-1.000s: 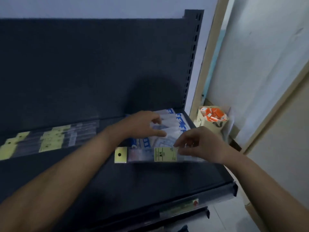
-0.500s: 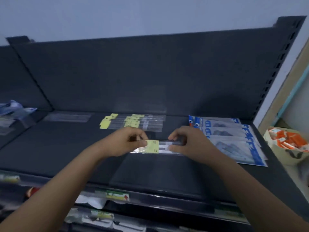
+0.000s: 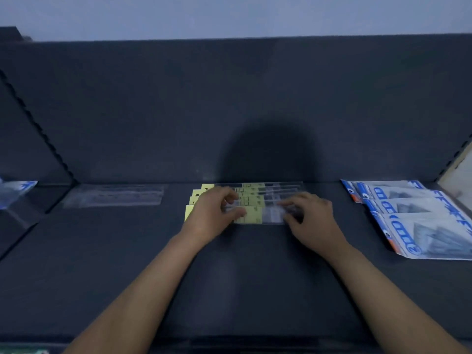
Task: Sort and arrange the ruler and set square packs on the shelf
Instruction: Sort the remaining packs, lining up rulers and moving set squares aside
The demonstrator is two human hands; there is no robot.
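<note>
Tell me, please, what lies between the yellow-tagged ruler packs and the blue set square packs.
Nothing but bare shelf separates the ruler packs from the set square packs, as the head view shows.

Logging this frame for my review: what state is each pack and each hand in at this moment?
front ruler pack, at the row's near edge, held by both hands
ruler pack row, lying flat, staggered and overlapping
set square packs, lying flat, fanned, untouched
clear pack, lying flat, alone
left hand, pinches the front ruler pack
right hand, grips its right end; blurred

Bare left hand [image 3: 210, 217], right hand [image 3: 313, 222]; forearms [image 3: 143, 290] bare.
</note>
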